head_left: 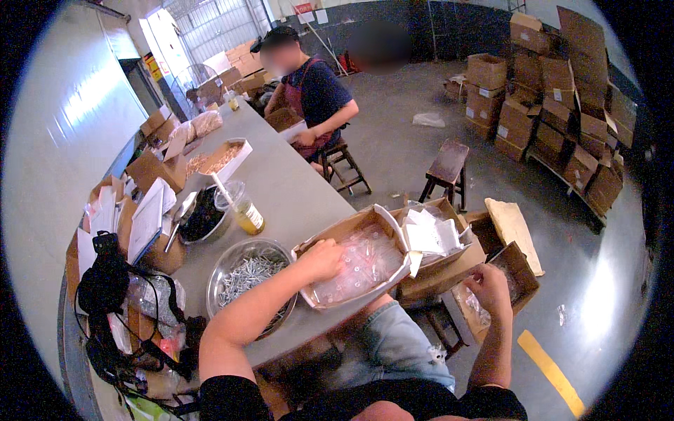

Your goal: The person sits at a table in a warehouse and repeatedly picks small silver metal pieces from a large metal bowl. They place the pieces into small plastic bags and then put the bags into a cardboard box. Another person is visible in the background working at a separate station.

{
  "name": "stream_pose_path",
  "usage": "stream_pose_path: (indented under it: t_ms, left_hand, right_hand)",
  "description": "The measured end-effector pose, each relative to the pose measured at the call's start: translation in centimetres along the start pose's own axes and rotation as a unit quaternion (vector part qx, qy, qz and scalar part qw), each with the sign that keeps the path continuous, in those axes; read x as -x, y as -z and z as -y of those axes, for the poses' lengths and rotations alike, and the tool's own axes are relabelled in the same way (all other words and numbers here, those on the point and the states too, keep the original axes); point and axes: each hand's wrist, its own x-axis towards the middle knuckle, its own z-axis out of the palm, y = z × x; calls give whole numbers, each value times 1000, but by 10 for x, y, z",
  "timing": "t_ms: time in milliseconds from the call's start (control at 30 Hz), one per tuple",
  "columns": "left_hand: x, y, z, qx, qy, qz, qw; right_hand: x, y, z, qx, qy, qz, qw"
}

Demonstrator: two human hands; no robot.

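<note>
My left hand (324,259) reaches into a white-edged cardboard tray (312,303) on the table's near corner. Its fingers are curled, their tips down among small clear plastic bags (368,261) with little reddish marks; what they grip is hidden. Over an open cardboard box (523,291) at the right, beside my knee, hovers my right hand (489,286). Its fingers are bent and pinched together, and anything between them is too small to make out. Clear plastic bags (479,309) lie in that box, below the hand. Under my left forearm stands a metal bowl (213,286) of screws (253,275).
Behind the bowl are a drink cup (247,214) and a bowl of black parts (203,217). A black bag with straps (105,288) lies at the left. A co-worker (309,91) sits across the table (295,182). A wooden stool (447,165) and stacked cartons (547,105) stand right.
</note>
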Motion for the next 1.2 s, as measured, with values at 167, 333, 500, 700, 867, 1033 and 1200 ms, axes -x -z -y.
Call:
stream_pose_path:
  t_ms: [167, 333, 500, 700, 867, 1033, 1200]
  left_hand:
    - [20, 34, -1, 196, 76, -78, 975]
    - [70, 58, 3, 296, 101, -220, 924]
    - [130, 67, 9, 308, 125, -392, 858]
    - [174, 60, 40, 400, 129, -527, 739]
    - [175, 55, 67, 296, 41, -582, 757]
    - [189, 59, 67, 375, 96, -573, 723]
    - [201, 65, 71, 455, 122, -539, 698]
  right_hand:
    - [0, -12, -7, -6, 36, -7, 999]
    - [-6, -21, 17, -25, 82, -23, 996]
    - [-20, -20, 94, -77, 187, 4, 979]
    - [-50, -61, 217, -79, 401, 127, 904]
    - [-62, -127, 312, -11, 535, 271, 800]
    - [-71, -194, 347, 40, 529, 308, 790]
    - [-72, -223, 357, -55, 571, 271, 773]
